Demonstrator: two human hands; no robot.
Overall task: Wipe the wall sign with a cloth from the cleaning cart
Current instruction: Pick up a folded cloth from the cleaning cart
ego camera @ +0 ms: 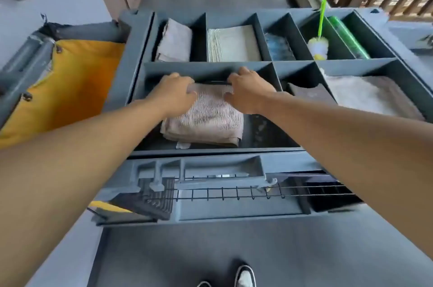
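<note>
Grey plastic cleaning cart [140, 35], top tray split into compartments; yellow fabric bag [70, 80] hung at left side. Folded beige ribbed cloth [206, 120] lies in near-left compartment. Left hand [174, 91] and right hand [248, 92] both on cloth's far edge, fingers curled, pinching fabric. Green-handled duster [319, 40] stands in far-right compartment.

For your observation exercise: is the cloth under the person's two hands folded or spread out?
Folded. The cloth sits as a compact stack with layered edges at its near side, inside a cart compartment; left hand and right hand grip its far edge.
</note>
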